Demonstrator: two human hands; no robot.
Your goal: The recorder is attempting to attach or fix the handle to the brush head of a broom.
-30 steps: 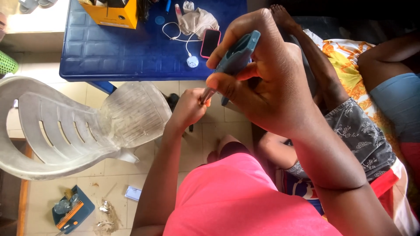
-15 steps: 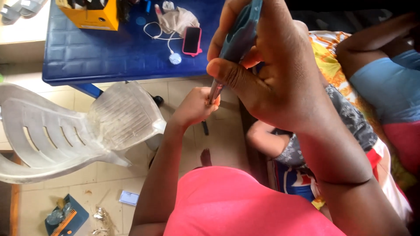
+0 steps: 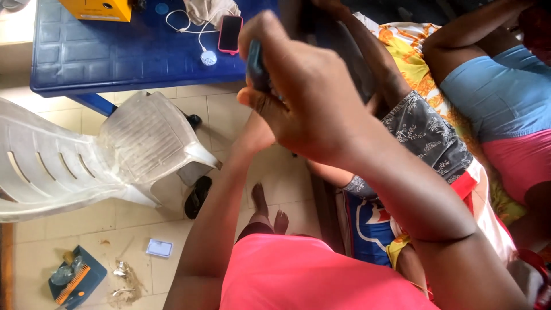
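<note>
My right hand (image 3: 313, 97) is raised close to the camera, its back toward me, fingers closed around a dark blue-grey tool handle (image 3: 255, 66). Only the handle's edge shows; its tip is hidden behind the fingers. My left hand (image 3: 255, 135) reaches up just beneath the right one. Most of it is covered, so I cannot see its fingers or whether it holds anything. Pink cloth (image 3: 321, 275) covers my lap, and my bare feet (image 3: 270, 209) rest on the tiled floor.
A blue plastic table (image 3: 115, 51) at top left carries a yellow box (image 3: 97, 8), a red-cased phone (image 3: 230, 33) and a white cable (image 3: 198, 40). A white plastic chair (image 3: 86, 155) lies tipped at left. A dustpan with brush (image 3: 74, 281) sits on the floor. People (image 3: 488, 97) lie at right.
My right hand has turned and dropped lower in view, so the tool's metal tip no longer shows. The left hand has slipped behind it. The view has shifted down and left.
</note>
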